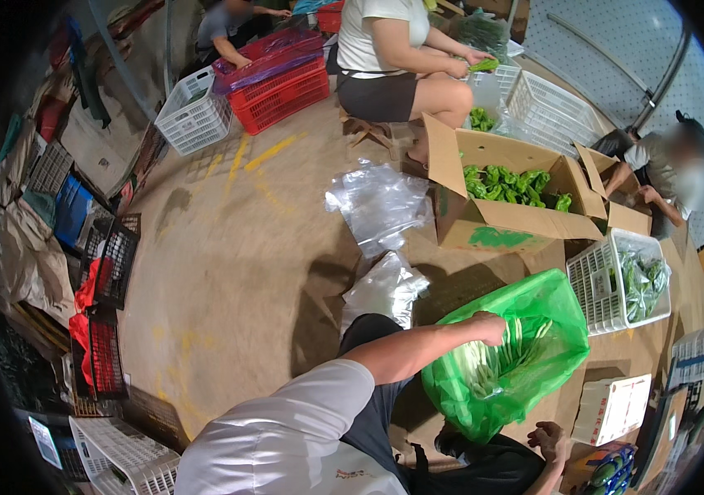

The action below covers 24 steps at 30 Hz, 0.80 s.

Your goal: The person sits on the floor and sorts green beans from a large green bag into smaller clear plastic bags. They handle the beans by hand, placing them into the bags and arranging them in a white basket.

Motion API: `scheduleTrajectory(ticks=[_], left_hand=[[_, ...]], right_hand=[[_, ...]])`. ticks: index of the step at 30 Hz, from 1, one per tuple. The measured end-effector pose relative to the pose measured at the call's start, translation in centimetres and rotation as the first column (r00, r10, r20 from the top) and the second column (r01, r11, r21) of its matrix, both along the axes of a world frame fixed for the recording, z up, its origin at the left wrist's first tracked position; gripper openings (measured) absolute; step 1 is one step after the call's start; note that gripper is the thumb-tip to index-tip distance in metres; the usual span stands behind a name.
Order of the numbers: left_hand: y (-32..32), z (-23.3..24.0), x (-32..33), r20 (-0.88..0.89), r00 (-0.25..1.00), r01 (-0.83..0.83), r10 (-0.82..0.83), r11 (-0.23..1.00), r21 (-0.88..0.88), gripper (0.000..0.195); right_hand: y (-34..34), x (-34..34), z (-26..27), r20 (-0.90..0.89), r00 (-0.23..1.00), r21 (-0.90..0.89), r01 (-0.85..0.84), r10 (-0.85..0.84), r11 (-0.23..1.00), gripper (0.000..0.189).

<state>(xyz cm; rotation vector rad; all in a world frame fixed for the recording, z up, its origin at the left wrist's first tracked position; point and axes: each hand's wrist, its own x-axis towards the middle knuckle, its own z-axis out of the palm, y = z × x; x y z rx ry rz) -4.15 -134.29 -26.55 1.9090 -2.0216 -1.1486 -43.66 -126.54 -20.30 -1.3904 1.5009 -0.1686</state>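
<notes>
My left hand (489, 328) reaches over a crate or basket lined with a green plastic bag (550, 303). Its fingers point down at long pale green beans (531, 346), and what they grip is hidden. A clear plastic bag of beans (482, 374) lies inside the green liner, just below that hand. My right hand (550, 440) is beside the near right side of the liner, above my dark-trousered leg, fingers apart and slightly curled, with nothing in it. Two piles of clear plastic bags (383, 201) (383, 291) lie on the floor beyond my left knee.
A cardboard box (494, 226) of green peppers stands ahead, beside a seated person (383, 43) handling peppers. A white crate (590, 291) with bagged greens and a white box (615, 408) are at right. Other people sit farther off. Red crates (281, 96) stand at the back; black crates (101, 352) line the left.
</notes>
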Motion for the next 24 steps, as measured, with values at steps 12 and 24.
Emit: scheduleTrajectory(ticks=[12, 24], left_hand=[[0.4, 1.1, 0.2, 0.033, 0.998, 0.049, -0.050, 0.998, 0.039, 0.032], [0.4, 1.6, 0.3, 0.014, 0.997, 0.069, -0.070, 0.994, 0.080, 0.041]], right_hand=[[0.4, 0.7, 0.8, -0.030, 0.998, 0.039, 0.050, -0.048, 0.998, 0.032], [0.3, -0.1, 0.4, -0.051, 0.999, 0.025, 0.018, -0.017, 1.000, 0.030]])
